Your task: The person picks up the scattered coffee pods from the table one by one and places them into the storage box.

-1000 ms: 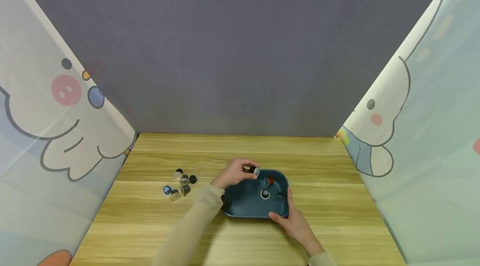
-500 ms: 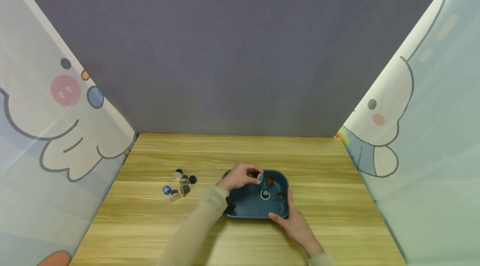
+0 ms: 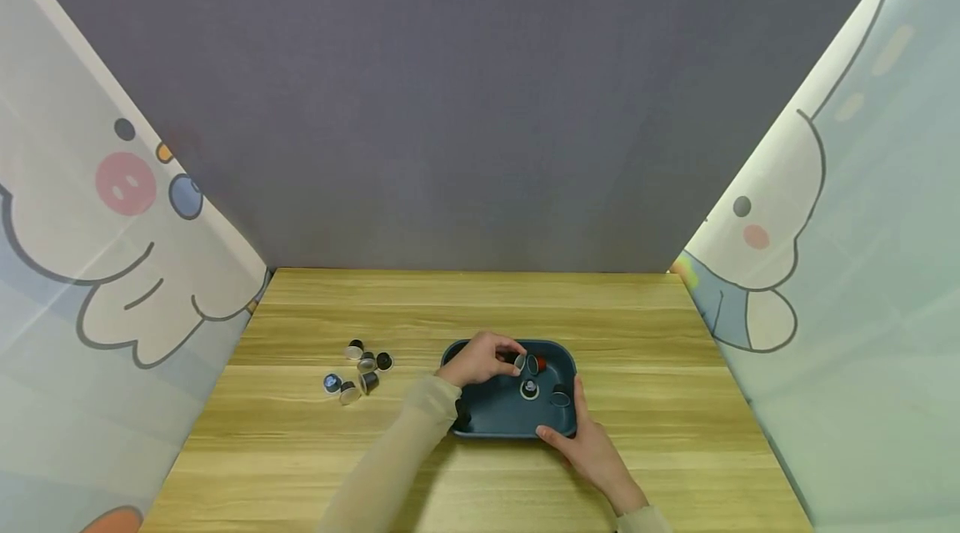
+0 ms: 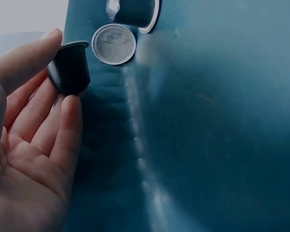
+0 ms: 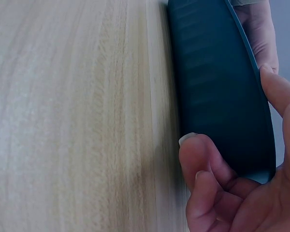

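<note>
My left hand (image 3: 482, 359) is over the back of a dark blue tray (image 3: 495, 418), pinching a black coffee capsule (image 4: 71, 70) between thumb and fingers. Just beside that capsule, in the head view, a red coffee capsule (image 3: 539, 364) lies on its side in the tray. A black capsule with a pale rim (image 3: 529, 389) stands near the tray's middle, and another dark capsule (image 3: 560, 395) lies toward the right end. My right hand (image 3: 592, 447) grips the tray's right end, thumb at the rim and fingers curled against the outer wall (image 5: 217, 82).
Several coffee capsules form a loose group on the wooden table (image 3: 637, 324) left of the tray, among them a blue-topped one (image 3: 332, 383) and a black one (image 3: 384, 361). A grey panel (image 3: 472, 141) rises behind the table; printed cloths hang at both sides.
My left hand has moved slightly right and toward me with the black capsule, from the tray's back rim to beside the red one. The right hand stays on the tray.
</note>
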The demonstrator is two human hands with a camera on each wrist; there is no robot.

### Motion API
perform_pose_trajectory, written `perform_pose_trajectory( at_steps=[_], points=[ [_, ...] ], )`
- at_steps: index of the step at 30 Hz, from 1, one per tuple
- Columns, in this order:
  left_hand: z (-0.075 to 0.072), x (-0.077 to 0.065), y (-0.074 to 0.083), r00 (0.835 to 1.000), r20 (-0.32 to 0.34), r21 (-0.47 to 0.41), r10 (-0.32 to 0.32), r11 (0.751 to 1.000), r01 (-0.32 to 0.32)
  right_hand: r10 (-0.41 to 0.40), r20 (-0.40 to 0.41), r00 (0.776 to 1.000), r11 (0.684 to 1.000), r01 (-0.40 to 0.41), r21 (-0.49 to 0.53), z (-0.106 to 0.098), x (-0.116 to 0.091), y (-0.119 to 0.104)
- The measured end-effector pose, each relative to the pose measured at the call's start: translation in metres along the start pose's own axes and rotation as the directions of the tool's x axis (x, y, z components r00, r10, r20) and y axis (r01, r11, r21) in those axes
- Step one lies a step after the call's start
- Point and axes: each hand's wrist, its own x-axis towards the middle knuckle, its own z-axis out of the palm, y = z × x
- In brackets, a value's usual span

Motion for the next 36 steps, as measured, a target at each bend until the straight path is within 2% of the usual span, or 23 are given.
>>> perform_pose_trajectory(
  at_steps=[8,12,18,24,36],
  points=[
    [0.006,0.0028,-0.0077,1.0,-0.006,0.03,-0.023,0.999,0.023,-0.028,-0.021,0.999,0.999,0.028,-0.031,-0.0002,-0.0011,-0.0009],
    [0.0068,0.0025,-0.007,1.0,-0.002,0.033,-0.02,0.999,0.02,-0.001,0.01,1.0,1.0,0.001,0.011,-0.0002,-0.0004,-0.0009],
    [0.0066,0.0005,-0.0056,1.0,-0.001,0.041,-0.017,0.999,0.017,-0.041,-0.014,0.999,0.999,0.041,-0.021,0.0001,-0.0006,0.0003],
    [0.007,0.0013,-0.0054,1.0,0.002,0.052,-0.017,0.999,0.016,-0.027,0.022,0.999,0.999,0.026,0.024,0.0001,0.0002,0.001],
    [0.0073,0.002,-0.0062,1.0,-0.004,0.012,-0.016,1.0,0.016,-0.025,0.003,1.0,0.999,0.026,-0.03,-0.0004,-0.0008,-0.0006]
  ],
)
